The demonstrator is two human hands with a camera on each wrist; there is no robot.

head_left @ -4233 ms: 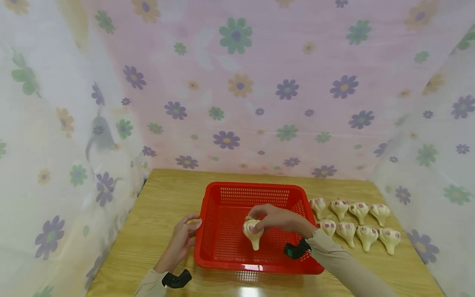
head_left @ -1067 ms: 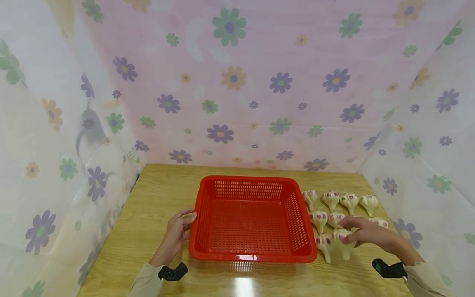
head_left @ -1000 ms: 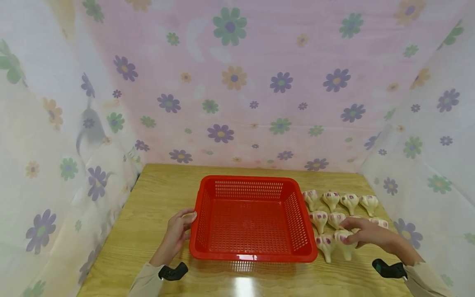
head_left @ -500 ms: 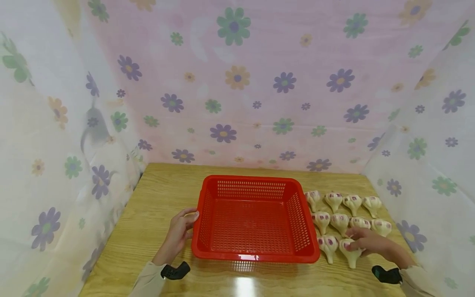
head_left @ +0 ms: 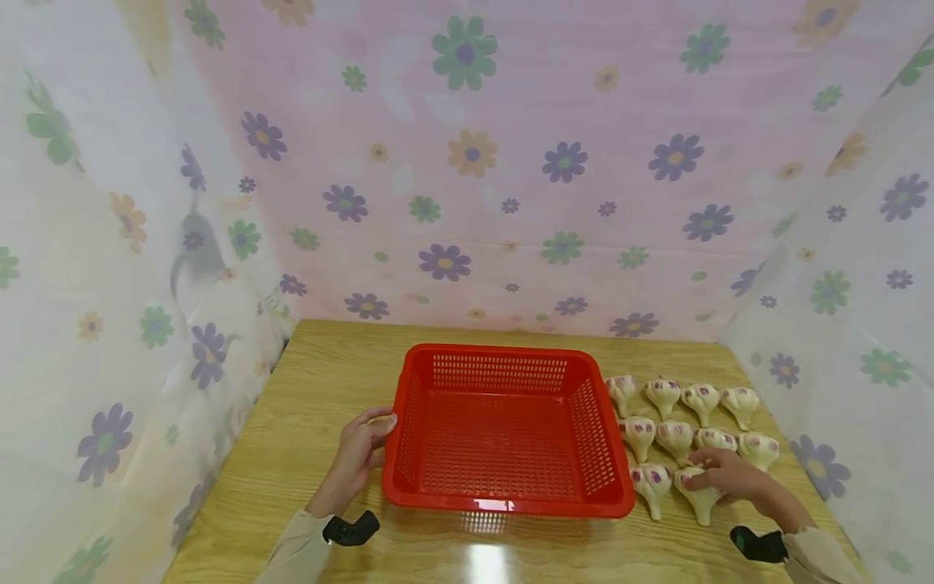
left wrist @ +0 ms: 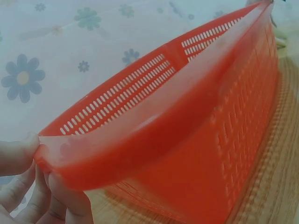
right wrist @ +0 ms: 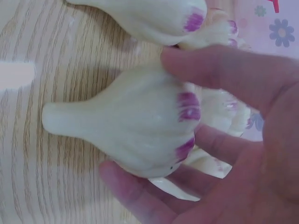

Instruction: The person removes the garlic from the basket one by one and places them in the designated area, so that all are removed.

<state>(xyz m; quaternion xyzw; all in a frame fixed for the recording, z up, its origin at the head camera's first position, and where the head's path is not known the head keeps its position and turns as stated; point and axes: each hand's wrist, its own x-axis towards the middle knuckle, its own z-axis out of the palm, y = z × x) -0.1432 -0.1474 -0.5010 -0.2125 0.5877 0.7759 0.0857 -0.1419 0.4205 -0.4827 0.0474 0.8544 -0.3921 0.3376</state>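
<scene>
In the head view a red plastic basket [head_left: 503,507] stands on the table. My left hand [head_left: 355,454] holds its left rim; in the left wrist view the thumb [left wrist: 18,156] lies on top of the rim and the fingers curl beneath. At the right my right hand [head_left: 740,478] grips a garlic bulb [head_left: 698,495] with a purple-marked top. In the right wrist view this garlic bulb [right wrist: 140,116] lies on the wood, stem pointing away from the palm. The thumb [right wrist: 196,65] is on one side of it, fingers [right wrist: 135,193] on the other.
Several more garlic bulbs [head_left: 674,438] lie in rows to the right of the basket, close to its wall. The wooden table [head_left: 328,369] is bordered by flower-print cloth [head_left: 511,243] at the back and both sides.
The right hand first held a garlic bulb over the basket, then moved right to the rows. Lately it has shifted its bulb slightly towards me. The left hand stays on the rim.
</scene>
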